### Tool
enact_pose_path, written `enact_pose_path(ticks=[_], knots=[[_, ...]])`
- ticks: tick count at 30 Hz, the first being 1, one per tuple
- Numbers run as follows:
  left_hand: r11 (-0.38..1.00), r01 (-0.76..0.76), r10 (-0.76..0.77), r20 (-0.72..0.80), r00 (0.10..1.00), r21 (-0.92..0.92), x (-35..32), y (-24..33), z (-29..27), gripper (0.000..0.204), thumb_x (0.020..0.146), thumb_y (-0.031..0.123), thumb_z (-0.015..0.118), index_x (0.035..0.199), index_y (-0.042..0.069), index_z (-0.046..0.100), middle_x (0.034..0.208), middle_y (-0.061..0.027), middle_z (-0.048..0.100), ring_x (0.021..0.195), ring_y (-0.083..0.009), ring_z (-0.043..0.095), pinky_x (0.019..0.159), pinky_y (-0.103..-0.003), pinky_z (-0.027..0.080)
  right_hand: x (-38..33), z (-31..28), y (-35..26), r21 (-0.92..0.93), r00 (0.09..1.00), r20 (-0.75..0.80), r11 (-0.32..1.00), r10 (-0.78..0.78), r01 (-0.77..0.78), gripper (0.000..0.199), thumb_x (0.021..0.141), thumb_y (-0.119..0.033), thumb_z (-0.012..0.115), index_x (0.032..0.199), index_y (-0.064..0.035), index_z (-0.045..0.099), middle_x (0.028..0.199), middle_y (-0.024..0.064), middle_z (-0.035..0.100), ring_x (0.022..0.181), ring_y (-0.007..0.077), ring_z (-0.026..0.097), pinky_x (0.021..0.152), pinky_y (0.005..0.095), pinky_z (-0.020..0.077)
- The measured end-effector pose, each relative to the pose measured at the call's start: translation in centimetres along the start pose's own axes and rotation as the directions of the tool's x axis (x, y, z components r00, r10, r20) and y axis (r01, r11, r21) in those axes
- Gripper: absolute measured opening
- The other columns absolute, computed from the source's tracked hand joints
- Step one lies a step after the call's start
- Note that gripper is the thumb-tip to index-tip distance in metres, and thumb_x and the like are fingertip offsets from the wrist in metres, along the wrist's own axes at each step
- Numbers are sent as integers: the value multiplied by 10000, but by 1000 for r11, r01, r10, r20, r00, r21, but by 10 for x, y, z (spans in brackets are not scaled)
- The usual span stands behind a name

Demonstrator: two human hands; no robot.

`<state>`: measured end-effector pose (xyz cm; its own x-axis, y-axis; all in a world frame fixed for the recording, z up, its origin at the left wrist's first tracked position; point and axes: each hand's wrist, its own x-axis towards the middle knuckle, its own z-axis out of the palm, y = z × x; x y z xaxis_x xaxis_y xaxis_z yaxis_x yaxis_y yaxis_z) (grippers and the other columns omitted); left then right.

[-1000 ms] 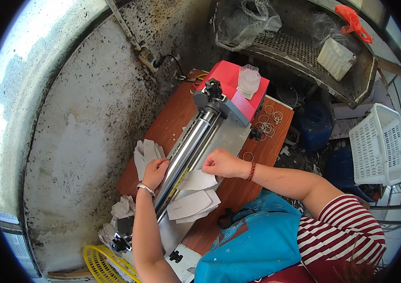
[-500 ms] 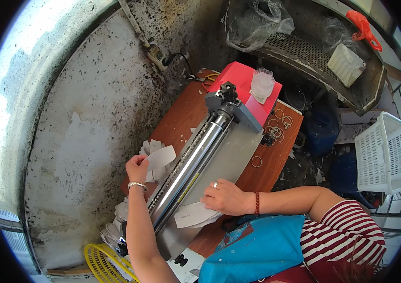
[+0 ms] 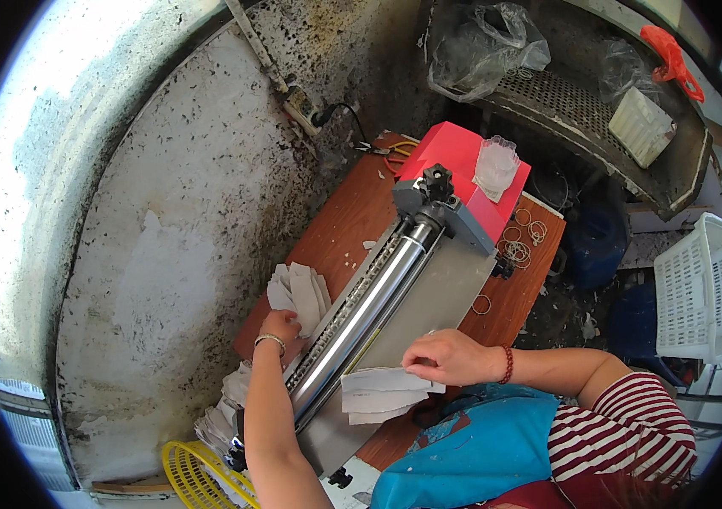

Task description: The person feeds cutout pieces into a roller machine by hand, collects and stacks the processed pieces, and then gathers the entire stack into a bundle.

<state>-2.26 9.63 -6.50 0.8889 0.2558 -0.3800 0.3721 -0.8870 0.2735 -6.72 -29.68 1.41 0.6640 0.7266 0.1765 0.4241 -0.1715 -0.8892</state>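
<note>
A metal roller machine [image 3: 369, 310] with shiny rollers lies diagonally across a brown wooden table [image 3: 339, 229]. My left hand [image 3: 280, 327] rests on a fanned stack of grey-white paper sheets [image 3: 300, 293] on the far side of the rollers, fingers closed on them. My right hand [image 3: 450, 356] presses down on a small pile of white sheets [image 3: 382, 392] lying on the machine's grey feed tray [image 3: 437, 293], near its front edge. A metal bracelet is on my left wrist and a red bead bracelet on my right.
A red box [image 3: 454, 153] with a clear plastic cup [image 3: 495, 165] stands behind the machine. Rubber bands [image 3: 515, 246] lie on the table's right side. More paper stacks [image 3: 225, 407] and a yellow basket [image 3: 195, 475] sit lower left. A white crate [image 3: 705, 288] stands right.
My left hand moved from the rollers out to the paper stack on the far side. My right hand drew back toward me along the tray with the white sheets.
</note>
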Motion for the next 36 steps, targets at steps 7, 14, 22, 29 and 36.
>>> enact_pose_path(ticks=[7,14,22,29,36], knots=[[993,92,-90,-28,996,78,-6,18,-22,179,774,141,704,914,36,670,952,-141,692,926,-295,668,842,-402,519,-11,-21,16,-97,989,-123,991,85,-97,101,867,-160,664,902,-67,679,790,90,664,718,249,652,624,357,514],[995,-91,95,-104,990,42,-14,41,-24,223,776,190,675,967,76,668,985,-126,680,934,-304,656,820,-411,518,-13,-11,15,-666,941,-154,735,-302,127,85,765,-115,647,847,-98,635,745,32,529,674,193,566,578,313,448],[949,-303,279,-210,937,-89,-33,75,-24,228,793,163,655,987,48,685,884,-114,698,689,-235,634,685,-361,514,-12,-13,19,-787,898,-113,590,-424,179,85,708,-109,614,784,-104,577,746,15,501,672,168,527,558,301,413],[928,-272,243,-141,960,-253,-46,92,-25,218,820,181,646,988,46,686,881,-96,698,657,-202,627,680,-335,518,-12,-23,6,-451,957,-174,883,-232,132,59,781,-108,660,784,-73,613,730,48,594,673,208,591,598,328,479],[779,-316,356,-34,934,-541,-39,111,-12,189,901,137,622,1007,-3,692,821,-41,680,695,-87,586,637,-263,487,-6,-65,20,197,889,94,867,447,-457,150,812,-154,692,786,-7,676,717,48,668,653,99,618,586,268,501]])
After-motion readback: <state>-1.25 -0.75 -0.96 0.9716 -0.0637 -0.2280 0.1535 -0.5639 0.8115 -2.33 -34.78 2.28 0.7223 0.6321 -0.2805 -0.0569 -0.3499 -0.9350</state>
